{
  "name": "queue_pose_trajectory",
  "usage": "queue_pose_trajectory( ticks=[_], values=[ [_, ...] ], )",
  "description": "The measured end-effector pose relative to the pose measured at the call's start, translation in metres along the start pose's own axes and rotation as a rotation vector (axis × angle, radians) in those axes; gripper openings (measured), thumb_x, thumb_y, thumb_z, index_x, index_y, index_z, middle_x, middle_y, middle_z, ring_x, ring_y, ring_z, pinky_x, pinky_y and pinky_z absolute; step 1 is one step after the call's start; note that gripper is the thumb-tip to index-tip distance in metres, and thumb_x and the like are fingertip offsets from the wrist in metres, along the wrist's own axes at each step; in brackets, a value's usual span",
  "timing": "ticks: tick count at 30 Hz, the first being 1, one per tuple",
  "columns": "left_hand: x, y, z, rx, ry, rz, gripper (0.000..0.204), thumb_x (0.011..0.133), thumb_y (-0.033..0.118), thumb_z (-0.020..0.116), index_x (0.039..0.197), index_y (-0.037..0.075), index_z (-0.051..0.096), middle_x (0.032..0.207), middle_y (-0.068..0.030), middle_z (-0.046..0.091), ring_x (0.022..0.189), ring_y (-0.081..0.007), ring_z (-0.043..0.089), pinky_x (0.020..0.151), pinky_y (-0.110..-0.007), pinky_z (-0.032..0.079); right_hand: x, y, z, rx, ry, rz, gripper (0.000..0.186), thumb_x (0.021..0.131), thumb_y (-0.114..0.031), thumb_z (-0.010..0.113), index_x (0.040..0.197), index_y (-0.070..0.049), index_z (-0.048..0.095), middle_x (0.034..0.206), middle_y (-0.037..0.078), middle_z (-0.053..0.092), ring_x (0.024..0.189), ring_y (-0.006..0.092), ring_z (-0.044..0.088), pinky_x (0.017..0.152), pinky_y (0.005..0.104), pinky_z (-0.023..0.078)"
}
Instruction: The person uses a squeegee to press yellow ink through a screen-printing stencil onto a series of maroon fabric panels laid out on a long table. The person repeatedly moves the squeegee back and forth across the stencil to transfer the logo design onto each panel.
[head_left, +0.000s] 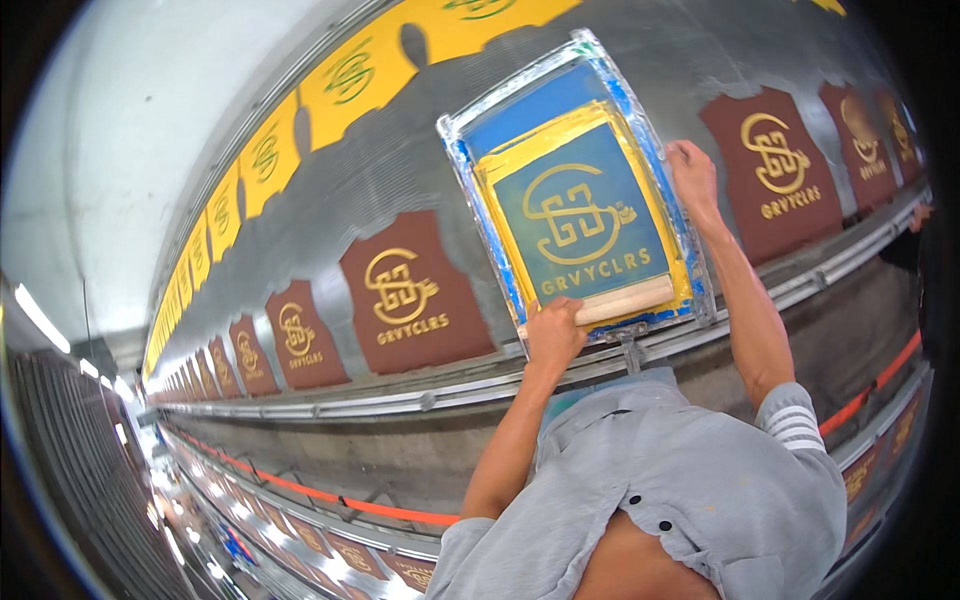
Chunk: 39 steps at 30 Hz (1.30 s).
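Observation:
A screen printing frame [553,93], silver-edged with blue and yellow borders round a teal mesh, rests on the long grey table. The mesh carries a gold-looking emblem with lettering. Across the near end of the mesh lies a squeegee [630,299] with a pale wooden handle. My left hand [556,335] is closed round the squeegee's left end. At the frame's right side, my right hand [692,178] has its fingers curled on the outer edge; the fingertips are partly hidden.
Printed maroon fabric pieces [413,285] line the table's near side, with another maroon piece [773,165] right of the frame. Yellow printed pieces [357,80] run along the far side. A metal rail [400,404] follows the near edge; beyond it runs an orange strip [330,497].

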<state>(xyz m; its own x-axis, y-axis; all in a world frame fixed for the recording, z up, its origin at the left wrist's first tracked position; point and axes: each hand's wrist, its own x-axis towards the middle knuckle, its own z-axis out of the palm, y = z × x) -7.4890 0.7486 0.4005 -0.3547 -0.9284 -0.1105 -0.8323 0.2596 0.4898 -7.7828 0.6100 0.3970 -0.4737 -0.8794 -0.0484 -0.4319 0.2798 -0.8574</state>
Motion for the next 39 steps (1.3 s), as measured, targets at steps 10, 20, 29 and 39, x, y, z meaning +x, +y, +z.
queue_pose_trajectory(
  ticks=[10, 20, 29, 39],
  values=[
    [-0.107, -0.251, -0.124, 0.25, -0.075, -0.086, 0.031, 0.065, 0.01, 0.075, 0.096, 0.009, 0.075, 0.101, -0.0091, 0.073, 0.122, -0.0318, 0.059, 0.116, -0.065, 0.016, -0.142, -0.074, 0.26, 0.193, 0.012, -0.074, 0.024, 0.094, -0.025, 0.061, 0.101, -0.003, 0.069, 0.089, 0.018, 0.07, 0.084, 0.0302, 0.069, 0.078, 0.0389, 0.052],
    [-0.157, -0.299, -0.148, 0.08, 0.002, -0.006, 0.038, 0.063, -0.002, 0.064, 0.099, 0.004, 0.072, 0.102, -0.0145, 0.072, 0.086, -0.036, 0.069, 0.075, -0.042, 0.055, -0.181, -0.114, 0.317, 0.091, 0.034, 0.132, 0.03, 0.092, -0.028, 0.06, 0.107, -0.004, 0.07, 0.093, 0.02, 0.071, 0.087, 0.0338, 0.069, 0.079, 0.0407, 0.051],
    [-0.09, -0.343, -0.156, 0.23, -0.389, -0.153, 0.026, 0.066, 0.009, 0.068, 0.09, 0.004, 0.077, 0.087, -0.025, 0.071, 0.087, -0.0408, 0.069, 0.077, -0.047, 0.055, -0.182, -0.131, 0.32, -0.076, -0.082, 0.252, 0.031, 0.095, -0.033, 0.05, 0.109, -0.012, 0.068, 0.093, 0.021, 0.07, 0.096, 0.0406, 0.065, 0.084, 0.0491, 0.049],
    [0.017, -0.388, -0.198, -0.009, -0.746, -0.198, 0.054, 0.05, 0.014, 0.082, 0.101, -0.003, 0.072, 0.101, -0.0256, 0.07, 0.096, -0.0388, 0.068, 0.085, -0.044, 0.053, -0.172, -0.166, 0.325, -0.546, -0.195, -0.348, 0.041, 0.088, -0.033, 0.065, 0.126, -0.017, 0.066, 0.126, 0.016, 0.06, 0.113, 0.0356, 0.061, 0.092, 0.0499, 0.05]
  ],
)
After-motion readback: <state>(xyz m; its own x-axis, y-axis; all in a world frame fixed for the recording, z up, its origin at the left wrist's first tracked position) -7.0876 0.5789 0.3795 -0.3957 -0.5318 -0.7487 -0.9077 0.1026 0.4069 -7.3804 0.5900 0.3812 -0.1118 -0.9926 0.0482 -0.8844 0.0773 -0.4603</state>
